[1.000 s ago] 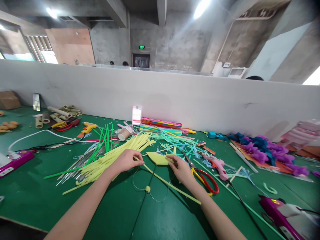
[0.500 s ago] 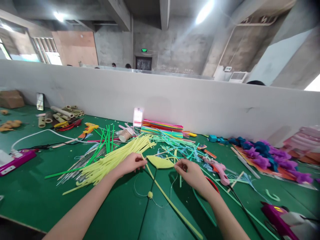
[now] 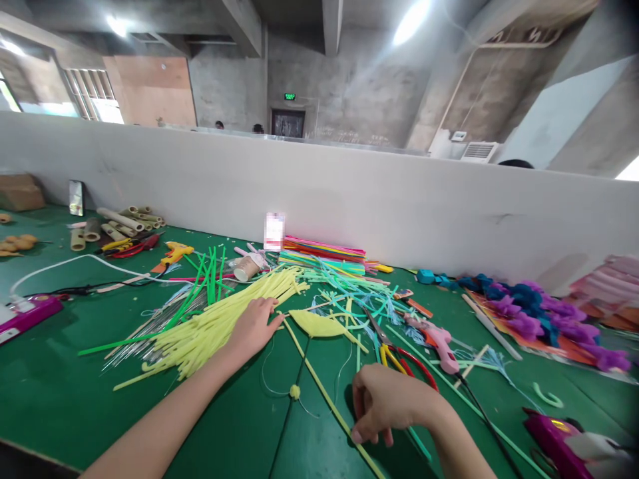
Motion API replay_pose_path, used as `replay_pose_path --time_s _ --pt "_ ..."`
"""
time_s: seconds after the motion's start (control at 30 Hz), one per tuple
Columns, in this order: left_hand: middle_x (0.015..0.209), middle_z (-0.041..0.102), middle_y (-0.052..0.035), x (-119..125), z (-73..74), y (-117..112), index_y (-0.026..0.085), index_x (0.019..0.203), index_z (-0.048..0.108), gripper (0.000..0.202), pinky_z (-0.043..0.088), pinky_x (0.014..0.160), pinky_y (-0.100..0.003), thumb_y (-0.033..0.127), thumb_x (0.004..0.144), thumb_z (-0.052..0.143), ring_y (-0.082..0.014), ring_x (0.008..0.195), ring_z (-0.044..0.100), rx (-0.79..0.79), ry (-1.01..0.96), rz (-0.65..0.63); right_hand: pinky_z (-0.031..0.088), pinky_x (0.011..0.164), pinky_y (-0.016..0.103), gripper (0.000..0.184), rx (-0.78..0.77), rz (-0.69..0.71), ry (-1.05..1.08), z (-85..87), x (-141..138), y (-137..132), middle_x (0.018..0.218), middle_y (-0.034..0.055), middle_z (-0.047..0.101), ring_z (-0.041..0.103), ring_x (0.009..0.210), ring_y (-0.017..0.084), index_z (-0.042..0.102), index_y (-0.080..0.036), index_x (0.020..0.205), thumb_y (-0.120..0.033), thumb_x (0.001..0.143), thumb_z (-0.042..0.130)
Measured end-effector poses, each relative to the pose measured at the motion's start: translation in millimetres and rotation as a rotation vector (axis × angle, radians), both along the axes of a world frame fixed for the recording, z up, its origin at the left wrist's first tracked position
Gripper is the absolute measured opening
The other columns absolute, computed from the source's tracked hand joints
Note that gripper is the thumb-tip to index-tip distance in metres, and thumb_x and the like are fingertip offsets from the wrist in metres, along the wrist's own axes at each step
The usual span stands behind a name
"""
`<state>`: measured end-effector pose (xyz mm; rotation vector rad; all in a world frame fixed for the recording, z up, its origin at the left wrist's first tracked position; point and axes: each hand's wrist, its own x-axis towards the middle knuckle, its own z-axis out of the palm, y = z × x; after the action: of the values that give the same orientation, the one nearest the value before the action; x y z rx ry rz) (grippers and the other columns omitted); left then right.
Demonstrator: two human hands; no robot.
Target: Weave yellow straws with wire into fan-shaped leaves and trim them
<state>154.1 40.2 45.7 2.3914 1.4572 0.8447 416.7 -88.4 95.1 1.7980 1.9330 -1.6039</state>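
My left hand (image 3: 254, 326) lies flat on the green table (image 3: 64, 392), fingers stretched out on the end of a pile of pale yellow pipe cleaners (image 3: 219, 319). Just right of it lies a yellow leaf-shaped piece (image 3: 315, 324) on a long yellow stem (image 3: 324, 392). A thin wire loop with a small yellow pompom (image 3: 295, 392) lies between my hands. My right hand (image 3: 387, 404) is near the front, fingers curled down over the table beside the stem and a green strip; what it holds, if anything, is hidden.
Red-handled scissors (image 3: 404, 359) and a pink glue gun (image 3: 439, 339) lie right of the leaf. Green, teal and coloured pipe cleaners (image 3: 329, 263) spread behind. Purple and blue fuzzy flowers (image 3: 539, 309) sit far right, a magenta glue gun (image 3: 564, 436) near right, a white partition wall (image 3: 349, 193) behind.
My right hand left the yellow leaf piece and drew back toward me, curling its fingers. My left hand opened and flattened on the yellow pile.
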Motion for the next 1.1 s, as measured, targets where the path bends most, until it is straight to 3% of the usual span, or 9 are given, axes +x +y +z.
replay_pose_path --time_s 0.13,0.2,0.33,0.6,0.73,0.9,1.0,1.1 --pt "0.091 0.063 -0.0094 0.5 -5.1 2.7 0.014 0.106 0.061 0.032 0.042 0.082 -0.034 0.036 0.090 0.046 -0.0247 0.093 0.056 -0.012 0.072 0.013 0.042 0.041 0.017 0.004 0.073 0.039 -0.103 -2.8 -11.5 -4.7 0.050 -0.0017 0.061 0.059 0.045 0.012 0.058 -0.017 0.052 -0.017 0.055 0.059" --pt "0.090 0.063 -0.0094 2.0 -5.0 1.1 0.015 0.107 0.062 0.033 0.042 0.082 -0.034 0.037 0.090 0.046 -0.0248 0.093 0.056 -0.017 0.092 0.016 0.039 0.041 0.017 0.006 0.143 0.072 -0.159 -0.9 -16.1 -6.5 0.048 -0.0029 0.059 0.057 0.045 0.012 0.058 -0.017 0.051 -0.014 0.052 0.053" --pt "0.093 0.061 -0.0084 4.4 -3.1 -4.4 0.021 0.115 0.062 0.035 0.043 0.082 -0.034 0.038 0.089 0.047 -0.0247 0.096 0.056 -0.017 0.096 -0.015 0.030 0.038 0.019 0.009 0.305 0.068 -0.281 2.0 -20.3 -5.6 0.053 -0.0027 0.060 0.052 0.045 0.011 0.061 -0.018 0.058 -0.016 0.052 0.055" --pt "0.105 0.060 -0.0083 7.7 -1.5 -10.5 0.026 0.115 0.065 0.032 0.043 0.089 -0.036 0.036 0.087 0.051 -0.0228 0.099 0.054 0.016 0.088 -0.183 0.030 0.047 0.021 0.005 0.587 -0.016 -0.248 -10.1 -8.8 7.7 0.064 -0.0021 0.061 0.051 0.057 0.011 0.058 -0.020 0.066 -0.017 0.062 0.056" --pt "0.115 0.060 -0.0094 9.8 -3.6 -11.8 0.024 0.119 0.062 0.035 0.041 0.094 -0.039 0.031 0.086 0.052 -0.0253 0.106 0.052 0.030 0.106 -0.215 0.035 0.049 0.021 0.012 0.557 -0.149 -0.094 -6.3 -4.6 12.3 0.064 -0.0014 0.062 0.055 0.056 0.012 0.058 -0.021 0.083 -0.018 0.073 0.053" --pt "0.125 0.060 -0.0081 11.7 -4.7 -12.8 0.024 0.122 0.060 0.038 0.036 0.100 -0.043 0.027 0.085 0.053 -0.0267 0.115 0.051 -0.019 0.042 -0.224 0.046 0.059 0.025 0.023 0.499 -0.297 0.277 9.4 -5.6 15.7 0.081 0.0020 0.066 0.062 0.068 0.015 0.058 -0.020 0.098 -0.037 0.084 0.051" --pt "0.127 0.060 -0.0068 13.0 -0.3 -13.0 0.025 0.123 0.060 0.042 0.035 0.103 -0.043 0.026 0.081 0.057 -0.0266 0.118 0.051 -0.172 -0.129 -0.245 0.048 0.062 0.026 0.032 0.495 -0.341 0.405 14.6 -6.6 16.0 0.097 0.0061 0.067 0.064 0.081 0.018 0.061 -0.018 0.099 -0.045 0.081 0.058" --pt "0.133 0.055 -0.0059 14.4 7.0 -12.0 0.025 0.126 0.056 0.045 0.037 0.102 -0.038 0.028 0.081 0.058 -0.0232 0.123 0.049 -0.422 -0.448 -0.318 0.049 0.065 0.028 0.041 0.489 -0.381 0.441 12.6 -7.3 17.9 0.098 0.0078 0.068 0.065 0.085 0.021 0.062 -0.017 0.104 -0.049 0.079 0.061"
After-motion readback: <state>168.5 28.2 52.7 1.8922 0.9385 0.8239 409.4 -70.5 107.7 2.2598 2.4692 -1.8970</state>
